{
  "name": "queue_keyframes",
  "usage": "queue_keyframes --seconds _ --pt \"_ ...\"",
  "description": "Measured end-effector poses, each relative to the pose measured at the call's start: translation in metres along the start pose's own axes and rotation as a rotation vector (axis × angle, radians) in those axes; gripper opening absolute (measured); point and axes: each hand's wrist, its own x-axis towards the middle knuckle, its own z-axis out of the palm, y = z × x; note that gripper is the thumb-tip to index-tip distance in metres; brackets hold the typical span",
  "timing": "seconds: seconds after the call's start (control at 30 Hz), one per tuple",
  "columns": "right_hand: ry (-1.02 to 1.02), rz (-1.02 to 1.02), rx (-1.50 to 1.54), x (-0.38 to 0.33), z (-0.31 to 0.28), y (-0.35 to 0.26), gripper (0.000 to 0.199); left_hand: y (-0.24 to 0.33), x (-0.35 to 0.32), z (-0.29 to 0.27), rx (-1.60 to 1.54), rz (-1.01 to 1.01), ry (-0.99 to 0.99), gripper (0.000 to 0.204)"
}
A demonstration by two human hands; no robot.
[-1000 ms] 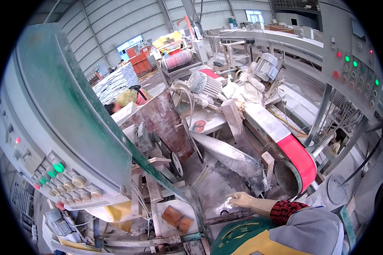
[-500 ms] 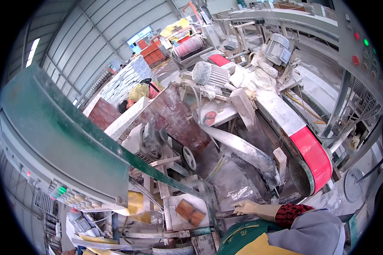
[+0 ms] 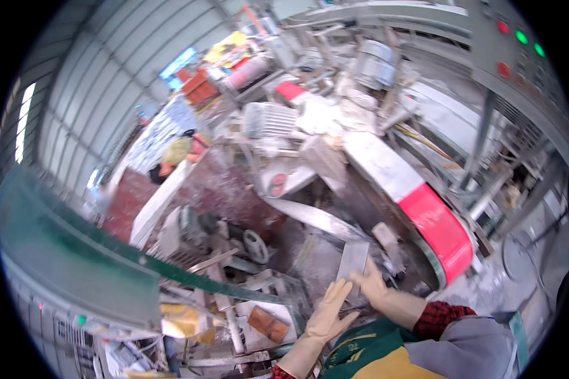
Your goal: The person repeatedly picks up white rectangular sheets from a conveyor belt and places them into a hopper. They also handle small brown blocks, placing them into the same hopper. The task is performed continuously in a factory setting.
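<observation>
Both gloved hands — left hand (image 3: 330, 309), right hand (image 3: 374, 285) — lie open-fingered on the grey stone strip (image 3: 352, 264), gripping nothing, just beside the red-guarded saw blade (image 3: 441, 235) — a slip there could catch fingers.

round red-and-white label (image 3: 276, 185) on the pale machine housing (image 3: 297, 177).

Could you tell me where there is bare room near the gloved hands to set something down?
Little is free. The wet grey bed between the handwheel and the grey slab under the right hand is the barest patch. Left of the left hand, blocks and frames crowd in; the red-edged guard closes the right.
</observation>
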Motion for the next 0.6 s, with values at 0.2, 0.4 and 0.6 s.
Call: queue_keyframes --seconds 0.2,0.4,0.6 --pt "0.624 -0.167 -0.092 0.098 -0.121 -0.019 0.086 -0.055 -0.034 0.057 -0.181 -0.204 -0.051 0.062" --pt "0.730 -0.093 0.047 0.154 -0.180 -0.021 0.068 -0.097 -0.102 0.067 -0.595 -0.676 -0.009 0.060" --pt "0.703 -0.143 0.143 0.179 -0.174 -0.019 0.068 -0.114 -0.159 0.068 -0.747 -0.879 0.156 0.061"
